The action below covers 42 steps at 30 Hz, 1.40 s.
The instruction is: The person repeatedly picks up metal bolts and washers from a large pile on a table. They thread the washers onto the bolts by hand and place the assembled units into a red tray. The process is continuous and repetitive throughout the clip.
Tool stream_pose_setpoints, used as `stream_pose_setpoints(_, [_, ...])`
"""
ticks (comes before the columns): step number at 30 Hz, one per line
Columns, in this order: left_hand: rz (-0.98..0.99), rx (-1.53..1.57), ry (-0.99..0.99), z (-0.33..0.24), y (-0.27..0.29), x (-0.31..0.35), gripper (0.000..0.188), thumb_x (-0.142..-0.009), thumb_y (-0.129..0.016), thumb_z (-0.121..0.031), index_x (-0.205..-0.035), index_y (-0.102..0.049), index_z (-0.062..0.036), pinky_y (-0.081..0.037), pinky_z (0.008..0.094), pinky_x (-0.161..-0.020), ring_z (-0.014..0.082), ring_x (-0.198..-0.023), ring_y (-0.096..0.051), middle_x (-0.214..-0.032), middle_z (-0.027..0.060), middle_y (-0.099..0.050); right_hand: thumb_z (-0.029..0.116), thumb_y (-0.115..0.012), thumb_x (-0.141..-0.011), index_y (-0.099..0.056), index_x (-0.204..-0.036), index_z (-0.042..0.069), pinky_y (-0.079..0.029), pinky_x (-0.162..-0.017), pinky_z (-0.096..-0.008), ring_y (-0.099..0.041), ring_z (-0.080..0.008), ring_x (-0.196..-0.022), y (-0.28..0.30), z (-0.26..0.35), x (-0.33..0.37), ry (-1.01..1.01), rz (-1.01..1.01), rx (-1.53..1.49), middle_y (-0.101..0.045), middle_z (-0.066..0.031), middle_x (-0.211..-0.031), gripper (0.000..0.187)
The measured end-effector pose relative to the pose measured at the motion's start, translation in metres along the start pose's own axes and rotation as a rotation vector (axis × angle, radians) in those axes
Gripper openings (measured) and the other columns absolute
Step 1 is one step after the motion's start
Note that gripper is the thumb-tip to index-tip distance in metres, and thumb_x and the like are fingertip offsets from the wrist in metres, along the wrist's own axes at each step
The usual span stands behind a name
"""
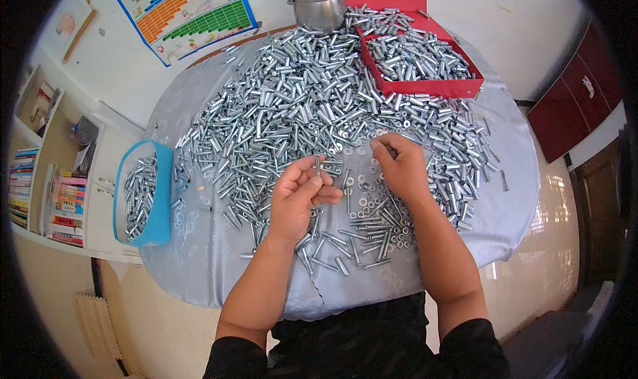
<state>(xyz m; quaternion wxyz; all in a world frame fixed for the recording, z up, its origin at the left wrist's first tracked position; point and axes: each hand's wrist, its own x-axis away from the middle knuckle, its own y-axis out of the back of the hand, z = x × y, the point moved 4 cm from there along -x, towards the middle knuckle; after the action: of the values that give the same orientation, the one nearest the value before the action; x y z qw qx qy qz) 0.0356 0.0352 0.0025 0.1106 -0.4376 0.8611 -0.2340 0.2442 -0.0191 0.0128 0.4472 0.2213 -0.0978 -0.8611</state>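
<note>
My left hand (299,193) pinches a silver bolt (318,165) upright between thumb and fingers. Its other fingers are curled loosely over the heap. To the right, my right hand (402,166) is closed, thumb against the curled fingers, above the washers; whatever the fingertips hold is hidden. A big pile of metal bolts and sleeves (286,93) spreads across the table beyond both hands. Flat washers (361,148) lie between the hands. Nearer me are a cluster of nuts (399,233) and several loose bolts (377,264).
A red box (432,88) full of metal sleeves stands at the back right, beside a steel pot (318,7). At the left edge sits a blue bin (159,209) of similar parts. The round table wears a grey cloth (199,273). Left of it is a bookshelf (46,146).
</note>
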Motion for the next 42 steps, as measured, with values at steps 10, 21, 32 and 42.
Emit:
stream_pose_setpoints(10, [0.032,0.061,-0.018,0.0,0.001,0.0,0.015,-0.092,-0.05,-0.003,-0.106,-0.055,-0.0013,-0.058,0.0368,-0.069,0.0246,-0.078,-0.069,-0.093,0.0124,-0.065,0.014,-0.062,-0.087,-0.062,-0.114,0.0,-0.046,-0.09,-0.04,-0.061,-0.0338,-0.103,0.051,0.044,0.028,0.089,-0.021,0.267,-0.063,-0.0206,-0.111,0.03])
stream_pose_setpoints(21, [0.011,0.072,0.012,0.004,-0.005,0.001,0.013,-0.089,-0.051,-0.004,-0.102,-0.055,-0.003,-0.058,0.0377,-0.071,0.0241,-0.078,-0.069,-0.093,0.014,-0.066,0.019,-0.058,-0.091,-0.056,-0.121,-0.004,-0.034,-0.106,-0.0441,-0.045,-0.0414,-0.124,0.119,-0.061,0.078,-0.098,-0.377,0.508,-0.049,-0.0279,-0.131,0.038])
stream_pose_setpoints(32, [-0.037,0.083,0.005,-0.001,0.0,0.001,0.017,-0.088,-0.052,-0.005,-0.105,-0.056,-0.0019,-0.058,0.0377,-0.07,0.0262,-0.078,-0.069,-0.092,0.016,-0.067,0.015,-0.06,-0.087,-0.056,-0.121,-0.003,-0.033,-0.105,-0.0479,-0.045,-0.0421,-0.121,0.031,-0.039,0.024,0.086,-0.239,0.529,-0.051,-0.0269,-0.129,0.039])
stream_pose_setpoints(42, [-0.099,0.076,-0.044,-0.003,0.005,0.001,0.017,-0.093,-0.049,-0.008,-0.107,-0.056,-0.002,-0.058,0.038,-0.071,0.026,-0.078,-0.069,-0.093,0.0157,-0.067,0.011,-0.061,-0.083,-0.059,-0.115,-0.001,-0.032,-0.107,-0.0498,-0.043,-0.0439,-0.123,-0.045,0.001,0.012,0.293,-0.045,0.457,-0.051,-0.0237,-0.128,0.035])
